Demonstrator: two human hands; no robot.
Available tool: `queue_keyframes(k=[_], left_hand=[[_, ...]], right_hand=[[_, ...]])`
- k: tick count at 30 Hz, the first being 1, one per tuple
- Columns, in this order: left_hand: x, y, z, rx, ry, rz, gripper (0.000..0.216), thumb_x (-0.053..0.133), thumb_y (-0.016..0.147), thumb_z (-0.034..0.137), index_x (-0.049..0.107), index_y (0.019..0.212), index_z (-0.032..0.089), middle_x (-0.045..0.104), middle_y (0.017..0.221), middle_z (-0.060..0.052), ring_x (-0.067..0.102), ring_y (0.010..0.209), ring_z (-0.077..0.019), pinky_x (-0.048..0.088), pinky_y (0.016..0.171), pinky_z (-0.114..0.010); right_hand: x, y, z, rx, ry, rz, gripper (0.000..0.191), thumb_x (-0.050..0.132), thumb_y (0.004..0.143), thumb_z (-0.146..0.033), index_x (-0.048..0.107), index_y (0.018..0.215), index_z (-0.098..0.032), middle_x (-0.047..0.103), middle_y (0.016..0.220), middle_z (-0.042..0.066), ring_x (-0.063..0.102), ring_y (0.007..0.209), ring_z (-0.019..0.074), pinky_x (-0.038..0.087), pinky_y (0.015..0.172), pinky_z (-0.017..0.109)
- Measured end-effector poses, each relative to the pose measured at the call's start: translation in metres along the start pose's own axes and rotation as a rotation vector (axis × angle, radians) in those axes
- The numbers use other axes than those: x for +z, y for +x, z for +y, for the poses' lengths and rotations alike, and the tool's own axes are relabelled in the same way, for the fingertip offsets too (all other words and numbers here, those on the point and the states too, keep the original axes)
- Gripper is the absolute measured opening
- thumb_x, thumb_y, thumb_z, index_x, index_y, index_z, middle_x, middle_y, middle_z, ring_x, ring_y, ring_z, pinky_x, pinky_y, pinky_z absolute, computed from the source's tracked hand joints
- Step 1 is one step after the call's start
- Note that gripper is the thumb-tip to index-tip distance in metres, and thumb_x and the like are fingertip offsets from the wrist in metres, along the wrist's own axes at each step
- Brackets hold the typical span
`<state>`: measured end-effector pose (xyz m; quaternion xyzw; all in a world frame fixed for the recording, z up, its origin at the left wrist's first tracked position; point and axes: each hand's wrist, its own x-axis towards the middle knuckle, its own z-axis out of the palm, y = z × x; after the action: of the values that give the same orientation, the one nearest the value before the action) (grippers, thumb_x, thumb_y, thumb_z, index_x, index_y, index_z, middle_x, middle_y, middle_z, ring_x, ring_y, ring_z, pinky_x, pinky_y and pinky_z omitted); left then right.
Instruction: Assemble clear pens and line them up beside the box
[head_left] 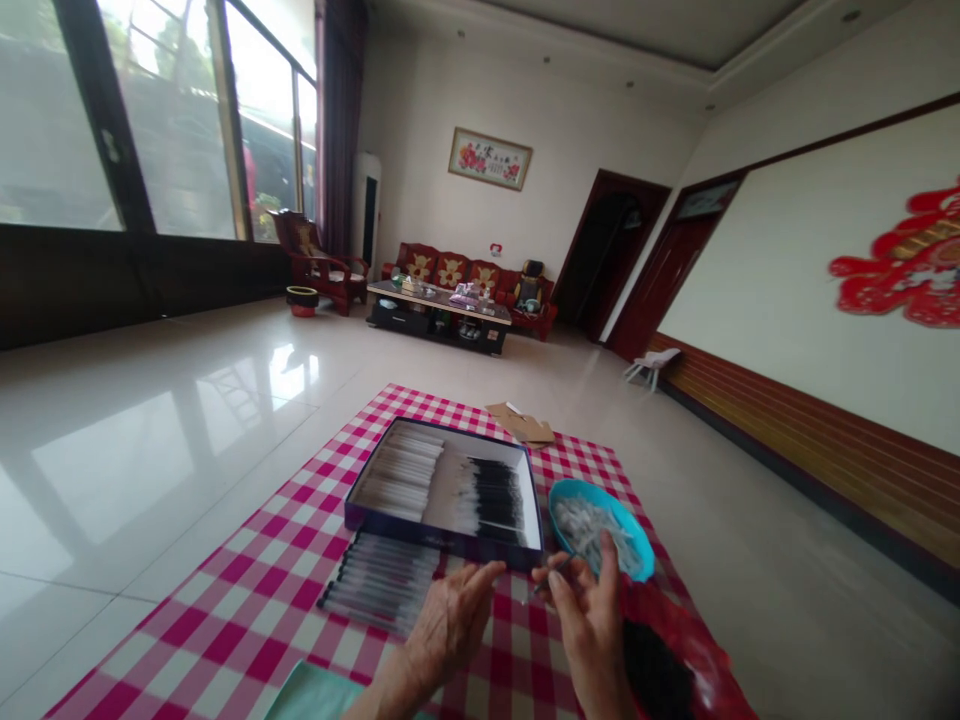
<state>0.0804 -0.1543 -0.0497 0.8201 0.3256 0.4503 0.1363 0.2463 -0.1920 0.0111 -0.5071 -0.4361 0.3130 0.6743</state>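
Observation:
My right hand (589, 615) pinches a small thin dark piece (551, 575) between thumb and fingers; its exact kind is blurred. To its left, my left hand (454, 615) reaches over the cloth with fingers stretched out, and nothing shows in it. Beside that hand lies a row of clear, pen-like tubes with dark ends (375, 580). Beyond both hands is a shallow dark-blue box (454, 543), holding white sticks (401, 470) on the left and thin black pieces (499, 500) on the right. A blue bowl (641, 535) of small translucent pieces (589, 525) stands just past my right hand.
A pink checked cloth (262, 570) covers the table. A red plastic bag (709, 665) with black contents lies right of my right hand. Flat cardboard (525, 425) sits behind the box, and a pale green cloth (315, 692) at the near edge. A coffee table (439, 310) stands farther off.

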Motion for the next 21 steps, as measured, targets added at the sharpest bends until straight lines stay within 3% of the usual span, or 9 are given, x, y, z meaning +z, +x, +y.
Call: queue_keyframes(k=[8,13,17,21], left_hand=[[0.006,0.000,0.024,-0.022,-0.055,-0.161,0.022,0.039,0.094,0.021,0.058,0.105,0.022,0.063,0.077,-0.004,0.063,0.073,-0.0162,0.049,0.067,-0.024],[0.006,-0.001,0.031,-0.025,-0.056,-0.192,0.023,0.038,0.094,0.022,0.058,0.105,0.021,0.065,0.079,-0.004,0.063,0.073,-0.0164,0.048,0.067,-0.025],[0.007,-0.003,0.029,-0.026,-0.040,-0.181,0.023,0.039,0.094,0.022,0.059,0.106,0.022,0.064,0.077,-0.004,0.063,0.071,-0.0153,0.048,0.066,-0.023],[0.008,-0.004,0.025,-0.034,-0.039,-0.182,0.022,0.039,0.094,0.022,0.060,0.101,0.020,0.064,0.077,-0.004,0.063,0.072,-0.0159,0.048,0.067,-0.024]], right_hand=[[-0.015,-0.019,0.012,-0.003,0.059,0.175,0.092,0.069,0.075,-0.040,0.011,0.146,-0.032,0.063,0.081,-0.001,0.065,0.070,0.0187,0.054,0.063,0.033],[-0.011,-0.025,0.019,-0.002,0.075,0.148,0.088,0.067,0.078,-0.037,0.012,0.146,-0.032,0.064,0.082,0.000,0.066,0.075,0.0196,0.055,0.068,0.035],[-0.008,-0.030,0.026,0.033,0.103,0.144,0.087,0.068,0.077,-0.039,0.014,0.144,-0.030,0.064,0.082,0.001,0.067,0.073,0.0202,0.055,0.064,0.034],[-0.014,-0.031,0.031,0.088,0.101,0.231,0.068,0.067,0.077,-0.042,0.033,0.133,-0.025,0.066,0.087,0.003,0.066,0.075,0.0203,0.055,0.065,0.033]])
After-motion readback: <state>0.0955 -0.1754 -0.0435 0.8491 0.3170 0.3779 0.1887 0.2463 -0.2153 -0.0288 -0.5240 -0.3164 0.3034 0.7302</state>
